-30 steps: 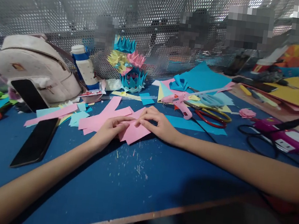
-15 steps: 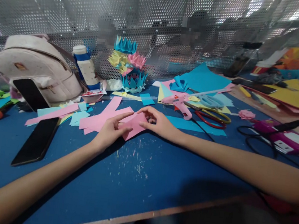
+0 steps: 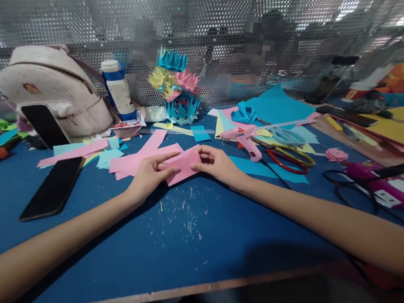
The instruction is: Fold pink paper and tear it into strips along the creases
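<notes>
A piece of pink paper (image 3: 184, 166) is held between my two hands, a little above the blue table (image 3: 235, 239). My left hand (image 3: 152, 175) pinches its left end between thumb and fingers. At the right end, my right hand (image 3: 217, 165) grips the paper with thumb and curled fingers; some fingertips are hidden behind it. Several pink paper strips (image 3: 134, 160) lie just left of and behind my left hand. A pink glue gun (image 3: 243, 139) rests beyond my right hand, beside scissors with red and yellow handles (image 3: 289, 161).
Left stand a white backpack (image 3: 55, 89), a bottle (image 3: 117, 89), and two phones, one lying flat (image 3: 52, 189). Folded paper flowers (image 3: 181, 107) stand at the back. Blue sheets (image 3: 277, 104), a paper rose (image 3: 336, 154) and a purple device with a cable (image 3: 385, 186) occupy the right.
My right fingers have shifted along the pink paper and curled more, and its right part now looks folded over. My left hand keeps its pinch. The view has shifted slightly.
</notes>
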{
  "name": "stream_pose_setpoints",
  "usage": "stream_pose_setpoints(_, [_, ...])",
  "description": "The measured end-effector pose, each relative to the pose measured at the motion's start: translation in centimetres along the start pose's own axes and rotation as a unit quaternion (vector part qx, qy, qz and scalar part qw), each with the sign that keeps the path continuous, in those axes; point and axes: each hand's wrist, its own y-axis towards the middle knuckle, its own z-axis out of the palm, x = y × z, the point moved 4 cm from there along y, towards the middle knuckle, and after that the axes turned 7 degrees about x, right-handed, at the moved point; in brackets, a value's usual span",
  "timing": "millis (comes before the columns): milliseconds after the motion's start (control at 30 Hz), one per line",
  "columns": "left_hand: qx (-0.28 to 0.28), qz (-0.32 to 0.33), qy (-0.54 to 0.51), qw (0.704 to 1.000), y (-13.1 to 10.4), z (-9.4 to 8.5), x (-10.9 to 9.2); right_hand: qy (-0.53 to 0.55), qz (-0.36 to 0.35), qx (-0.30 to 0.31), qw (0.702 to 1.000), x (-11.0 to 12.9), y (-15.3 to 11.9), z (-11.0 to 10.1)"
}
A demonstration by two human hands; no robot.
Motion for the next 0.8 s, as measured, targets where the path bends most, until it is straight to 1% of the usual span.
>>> stream_pose_setpoints(100, [-0.003, 0.002, 0.018, 1.000, -0.1, 0.1, -0.1, 0.028, 0.023, -0.014, 0.999, -0.1, -0.1, 0.0])
stream_pose_setpoints(200, [-0.001, 0.003, 0.011, 1.000, -0.1, 0.1, 0.1, 0.034, 0.032, -0.025, 0.999, -0.1, -0.1, -0.1])
stream_pose_setpoints(333, [0.010, 0.005, -0.005, 1.000, 0.1, 0.0, 0.4, 0.041, 0.028, -0.029, 0.998, -0.1, -0.1, -0.1])
stream_pose_setpoints(533, [0.002, 0.008, -0.001, 1.000, 0.1, -0.1, 0.6, 0.047, 0.020, -0.026, 0.998, -0.2, -0.1, -0.1])
stream_pose_setpoints(700, [0.007, 0.010, -0.003, 1.000, 0.2, -0.2, 0.8, 0.035, 0.023, -0.041, 0.998, -0.3, 0.0, -0.3])
stream_pose_setpoints(800, [-0.006, 0.011, -0.006, 1.000, 0.2, -0.2, 1.0, 0.018, 0.027, -0.051, 0.998, -0.1, 0.0, -0.7])
